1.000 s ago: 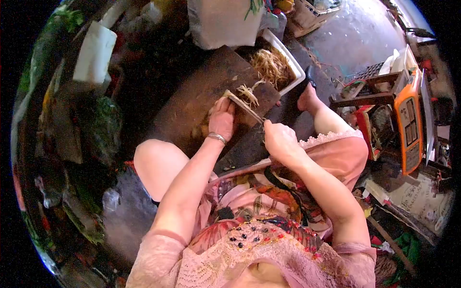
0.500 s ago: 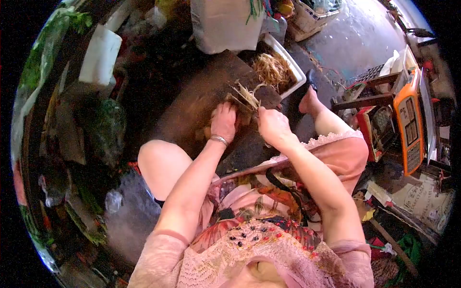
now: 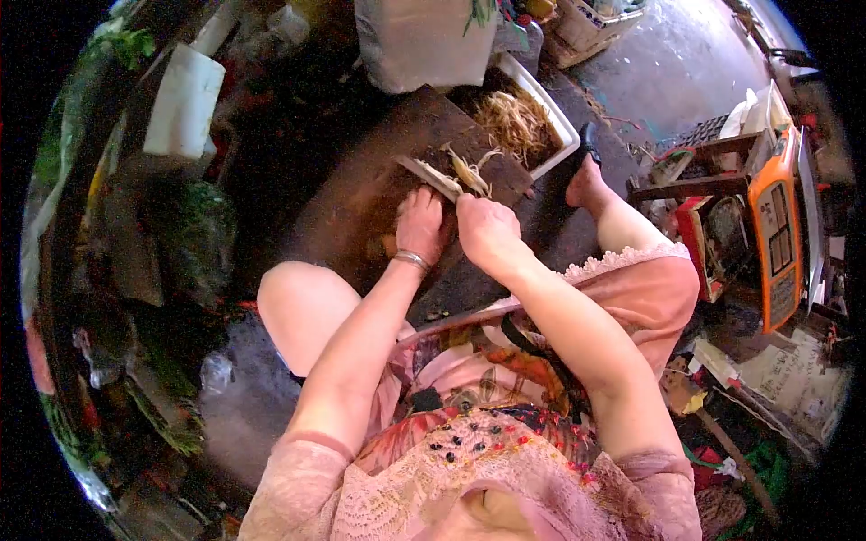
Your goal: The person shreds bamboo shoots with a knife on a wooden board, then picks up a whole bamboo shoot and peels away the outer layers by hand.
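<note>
On a dark wooden board (image 3: pixel 343 194), my right hand (image 3: pixel 490 233) is closed around the handle of a knife (image 3: pixel 435 179). Its blade stretches up and left, with pale bits along it. Just this side of the blade, my left hand (image 3: pixel 421 221) presses down on the board with curled fingers. Whatever lies beneath those fingers is hidden. A small heap of pale shredded strips (image 3: pixel 471 173) rests beyond the blade, near my right hand.
A white foam box (image 3: pixel 552 115) holding a tangle of pale brown shreds (image 3: pixel 514 126) stands past the board. Behind is a large white container (image 3: pixel 424 45). An orange scale (image 3: pixel 778 230) is at right, and bagged greens (image 3: pixel 203 230) are at left.
My right hand has moved left with the knife, closer to my left hand. More of the blade shows, turned flatter to view. My left hand has hardly shifted.
</note>
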### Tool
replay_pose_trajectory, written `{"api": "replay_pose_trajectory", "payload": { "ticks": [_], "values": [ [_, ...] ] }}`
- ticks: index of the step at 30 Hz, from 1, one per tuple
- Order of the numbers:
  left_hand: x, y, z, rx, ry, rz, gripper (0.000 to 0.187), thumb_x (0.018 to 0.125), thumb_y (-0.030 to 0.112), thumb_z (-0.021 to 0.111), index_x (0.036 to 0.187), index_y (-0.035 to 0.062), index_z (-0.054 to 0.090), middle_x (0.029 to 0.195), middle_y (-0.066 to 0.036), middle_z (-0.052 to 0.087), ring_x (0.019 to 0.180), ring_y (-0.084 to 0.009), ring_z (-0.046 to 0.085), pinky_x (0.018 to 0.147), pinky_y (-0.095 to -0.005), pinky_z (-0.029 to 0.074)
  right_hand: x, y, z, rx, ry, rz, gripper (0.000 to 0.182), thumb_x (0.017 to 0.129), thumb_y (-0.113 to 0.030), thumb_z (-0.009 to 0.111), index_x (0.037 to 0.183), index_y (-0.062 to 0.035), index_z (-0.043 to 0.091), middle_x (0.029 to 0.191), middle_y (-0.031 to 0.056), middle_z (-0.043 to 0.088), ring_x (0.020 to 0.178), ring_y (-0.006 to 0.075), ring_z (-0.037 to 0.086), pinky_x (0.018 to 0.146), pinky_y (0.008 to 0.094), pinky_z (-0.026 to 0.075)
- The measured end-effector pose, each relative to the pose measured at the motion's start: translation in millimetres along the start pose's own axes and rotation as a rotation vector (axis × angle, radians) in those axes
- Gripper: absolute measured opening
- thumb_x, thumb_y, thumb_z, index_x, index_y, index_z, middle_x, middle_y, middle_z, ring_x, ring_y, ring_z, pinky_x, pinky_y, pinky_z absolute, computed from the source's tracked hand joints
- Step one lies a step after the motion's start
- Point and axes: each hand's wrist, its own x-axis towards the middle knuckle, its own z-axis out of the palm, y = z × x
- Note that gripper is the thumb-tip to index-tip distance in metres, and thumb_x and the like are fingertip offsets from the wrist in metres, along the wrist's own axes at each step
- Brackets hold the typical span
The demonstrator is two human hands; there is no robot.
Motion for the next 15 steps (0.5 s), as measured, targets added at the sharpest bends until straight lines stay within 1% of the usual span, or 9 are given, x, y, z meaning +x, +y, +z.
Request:
{"api": "replay_pose_trajectory", "payload": {
  "ticks": [2, 5, 7, 8, 10, 11, 12, 13, 15],
  "values": [
    [0, 3, 0, -0.026, 0.063, 0.022, 0.023, 0.072, 0.009, 0.056, 0.094, 0.0022, 0.055, 0.104, -0.014, 0.050, 0.095, -0.0315, 0.049, 0.081, -0.0421, 0.042, -1, 7, 0, 0.009, 0.052, -0.032, 0.016, 0.082, -0.008, 0.042, 0.088, 0.0014, 0.053, 0.082, 0.0227, 0.062, 0.082, 0.0395, 0.060, 0.071, 0.0466, 0.048],
    [-5, 0, 7, -0.024, 0.117, 0.045, 0.027, 0.072, 0.011, 0.058, 0.098, 0.0018, 0.055, 0.107, -0.015, 0.050, 0.098, -0.0327, 0.048, 0.083, -0.0428, 0.042, -5, 21, -3, 0.061, 0.077, 0.002, 0.017, 0.081, -0.008, 0.043, 0.089, 0.0019, 0.053, 0.082, 0.0248, 0.060, 0.082, 0.0408, 0.059, 0.072, 0.0489, 0.046],
    [-9, 0, 4, -0.008, 0.238, 0.090, 0.031, 0.073, 0.013, 0.058, 0.103, 0.0023, 0.055, 0.111, -0.015, 0.050, 0.103, -0.0333, 0.047, 0.086, -0.0429, 0.041, -22, 23, -17, 0.038, 0.052, -0.014, 0.017, 0.081, -0.008, 0.043, 0.089, 0.0020, 0.053, 0.080, 0.0248, 0.060, 0.081, 0.0411, 0.059, 0.071, 0.0491, 0.046],
    [-10, 0, 4, -0.010, 0.234, 0.088, 0.031, 0.073, 0.013, 0.058, 0.103, 0.0023, 0.055, 0.111, -0.015, 0.050, 0.103, -0.0333, 0.047, 0.086, -0.0429, 0.041, -30, 24, -23, 0.015, 0.032, -0.028, 0.016, 0.080, -0.008, 0.043, 0.089, 0.0021, 0.053, 0.078, 0.0248, 0.060, 0.080, 0.0415, 0.059, 0.070, 0.0492, 0.046],
    [-6, -2, 5, -0.007, 0.112, 0.050, 0.035, 0.073, 0.012, 0.058, 0.107, 0.0027, 0.055, 0.113, -0.015, 0.050, 0.106, -0.0336, 0.046, 0.088, -0.0424, 0.040, -44, 27, -27, -0.012, 0.023, -0.035, 0.016, 0.080, -0.007, 0.044, 0.088, 0.0024, 0.052, 0.076, 0.0250, 0.060, 0.076, 0.0418, 0.059, 0.069, 0.0494, 0.046],
    [-3, -3, 7, -0.009, 0.113, 0.051, 0.035, 0.073, 0.012, 0.058, 0.107, 0.0027, 0.055, 0.113, -0.015, 0.050, 0.106, -0.0336, 0.046, 0.088, -0.0424, 0.040, -49, 29, -27, -0.063, -0.024, -0.036, 0.015, 0.079, -0.007, 0.045, 0.088, 0.0015, 0.054, 0.078, 0.0235, 0.061, 0.077, 0.0396, 0.061, 0.069, 0.0476, 0.048],
    [-2, -3, 8, -0.042, 0.187, 0.087, 0.035, 0.073, 0.011, 0.057, 0.107, 0.0026, 0.055, 0.113, -0.015, 0.051, 0.106, -0.0335, 0.046, 0.088, -0.0420, 0.039, -51, 30, -27, -0.114, -0.075, -0.036, 0.015, 0.078, -0.007, 0.046, 0.087, 0.0006, 0.055, 0.081, 0.0221, 0.063, 0.078, 0.0373, 0.062, 0.069, 0.0458, 0.050],
    [-2, -4, 8, -0.073, 0.259, 0.124, 0.036, 0.072, 0.010, 0.057, 0.107, 0.0024, 0.055, 0.112, -0.014, 0.051, 0.107, -0.0334, 0.046, 0.089, -0.0415, 0.039, -50, 30, -22, -0.113, -0.077, -0.021, 0.014, 0.077, -0.006, 0.048, 0.087, 0.0006, 0.055, 0.081, 0.0216, 0.063, 0.078, 0.0374, 0.063, 0.068, 0.0452, 0.051],
    [0, -2, 6, -0.053, 0.222, 0.093, 0.034, 0.072, 0.009, 0.057, 0.105, 0.0028, 0.055, 0.111, -0.014, 0.051, 0.105, -0.0329, 0.046, 0.087, -0.0413, 0.040, -42, 23, -21, -0.095, -0.076, -0.015, 0.014, 0.077, -0.006, 0.048, 0.086, 0.0005, 0.055, 0.081, 0.0216, 0.063, 0.077, 0.0374, 0.063, 0.068, 0.0450, 0.051]
  ]
}}
